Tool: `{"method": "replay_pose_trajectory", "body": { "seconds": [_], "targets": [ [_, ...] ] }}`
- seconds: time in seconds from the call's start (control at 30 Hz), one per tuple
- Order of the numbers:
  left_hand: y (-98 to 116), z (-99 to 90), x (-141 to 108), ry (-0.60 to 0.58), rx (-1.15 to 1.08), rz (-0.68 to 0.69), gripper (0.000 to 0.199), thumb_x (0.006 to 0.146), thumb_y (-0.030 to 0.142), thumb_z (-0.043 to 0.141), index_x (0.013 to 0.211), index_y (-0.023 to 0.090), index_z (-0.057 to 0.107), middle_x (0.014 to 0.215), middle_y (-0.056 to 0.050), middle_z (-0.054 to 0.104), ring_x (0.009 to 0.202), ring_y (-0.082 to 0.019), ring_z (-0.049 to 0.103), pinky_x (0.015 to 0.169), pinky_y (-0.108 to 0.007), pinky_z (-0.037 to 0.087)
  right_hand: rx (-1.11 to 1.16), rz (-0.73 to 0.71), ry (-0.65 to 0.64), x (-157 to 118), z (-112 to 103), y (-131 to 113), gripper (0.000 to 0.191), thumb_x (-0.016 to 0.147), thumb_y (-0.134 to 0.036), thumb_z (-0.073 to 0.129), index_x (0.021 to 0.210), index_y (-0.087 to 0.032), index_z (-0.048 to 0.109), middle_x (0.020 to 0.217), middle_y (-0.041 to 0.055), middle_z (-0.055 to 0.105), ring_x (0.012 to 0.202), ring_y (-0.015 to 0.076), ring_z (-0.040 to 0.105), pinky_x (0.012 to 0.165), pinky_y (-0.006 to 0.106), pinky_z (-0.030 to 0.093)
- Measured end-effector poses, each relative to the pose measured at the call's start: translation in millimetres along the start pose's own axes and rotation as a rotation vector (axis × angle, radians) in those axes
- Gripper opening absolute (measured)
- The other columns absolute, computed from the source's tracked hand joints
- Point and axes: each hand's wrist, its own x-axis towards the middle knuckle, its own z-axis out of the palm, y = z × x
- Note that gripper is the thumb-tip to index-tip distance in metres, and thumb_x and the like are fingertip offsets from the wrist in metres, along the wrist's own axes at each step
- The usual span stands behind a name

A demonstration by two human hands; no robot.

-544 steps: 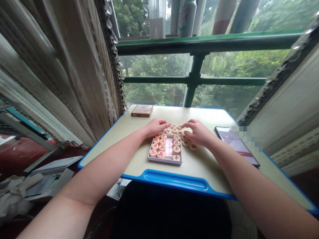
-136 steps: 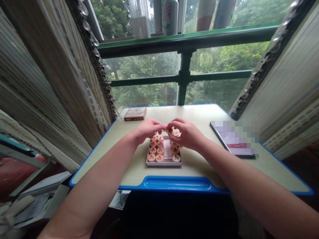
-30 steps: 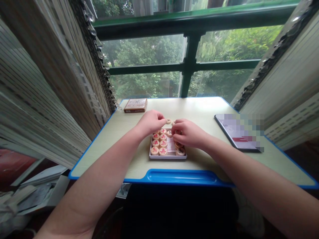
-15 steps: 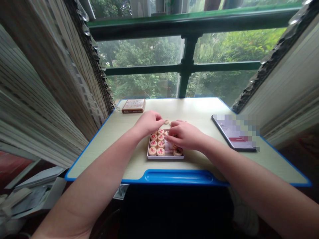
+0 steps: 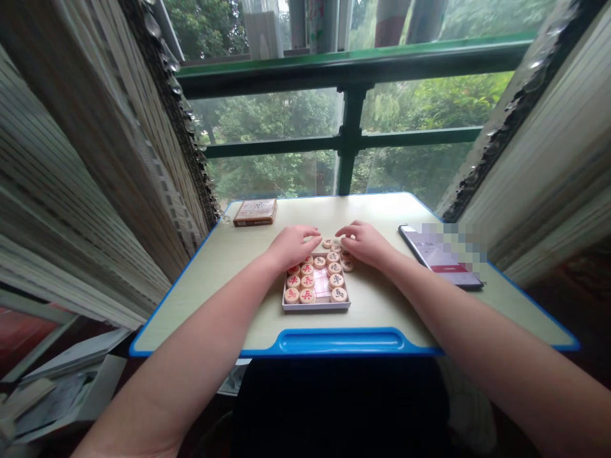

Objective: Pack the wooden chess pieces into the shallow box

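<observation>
A shallow white box [image 5: 316,306] of round Chinese chess pieces lies on the desk. Red-lettered pieces [image 5: 307,282] fill two columns on its left, while black-lettered pieces [image 5: 337,280] line the right side. One black-lettered horse piece [image 5: 319,262] sits at the far end of the middle gap. My left hand [image 5: 294,247] hovers over the box's far left corner, fingers stretched and apart, holding nothing visible. Past the far right corner, my right hand [image 5: 365,243] has its fingers spread beside several loose pieces [image 5: 327,243]; its fingertips partly cover some of them.
A brown box lid [image 5: 255,212] lies at the desk's far left. To the right is a phone [image 5: 442,254], its screen partly blurred. The light desk [image 5: 205,305] has a blue rim and a blue front groove [image 5: 341,341]. Curtains flank the window behind.
My right hand has moved off the box, away from me and to the right, uncovering its right column. My left hand's fingers have spread from a pinch. The camera view has shifted slightly.
</observation>
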Motion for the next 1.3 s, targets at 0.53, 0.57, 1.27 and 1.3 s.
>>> {"method": "replay_pose_trajectory", "body": {
  "seconds": [0.53, 0.57, 1.27, 1.3],
  "targets": [
    [-12, 0.2, 6, -0.105, -0.067, -0.006, 0.056, 0.083, 0.057, 0.037, 0.087, 0.012, 0.072, 0.079, -0.007, 0.071, 0.076, -0.019, 0.06, 0.072, -0.028, 0.043, -0.088, 0.057, -0.073, 0, -7, 2, 0.024, 0.075, -0.027, 0.056, 0.09, -0.016, 0.071, 0.09, 0.008, 0.068, 0.066, 0.0156, 0.061, 0.069, 0.027, 0.046],
    [-12, 0.4, 7, -0.097, -0.072, -0.013, 0.058, 0.083, 0.058, 0.036, 0.085, 0.012, 0.072, 0.076, -0.007, 0.07, 0.074, -0.019, 0.06, 0.071, -0.028, 0.043, -0.069, 0.057, -0.071, 0, -7, 1, 0.023, 0.075, -0.027, 0.056, 0.09, -0.016, 0.071, 0.088, 0.0073, 0.069, 0.064, 0.0149, 0.061, 0.067, 0.027, 0.046],
    [22, -9.5, -6, -0.074, -0.714, -0.169, 0.044, 0.069, 0.054, 0.064, 0.077, 0.011, 0.069, 0.071, -0.008, 0.069, 0.066, -0.013, 0.059, 0.065, -0.025, 0.042, 0.285, -0.53, 0.297, -18, -4, -28, 0.028, 0.08, -0.023, 0.058, 0.108, -0.019, 0.058, 0.1, 0.0086, 0.06, 0.077, 0.0137, 0.06, 0.072, 0.029, 0.052],
    [21, -9.0, -6, -0.08, -0.72, -0.167, 0.044, 0.069, 0.054, 0.064, 0.077, 0.011, 0.069, 0.072, -0.007, 0.069, 0.067, -0.013, 0.059, 0.065, -0.025, 0.042, 0.278, -0.528, 0.295, -18, -4, -27, 0.027, 0.08, -0.023, 0.058, 0.107, -0.018, 0.058, 0.101, 0.0088, 0.06, 0.077, 0.0136, 0.06, 0.071, 0.029, 0.052]
  ]
}}
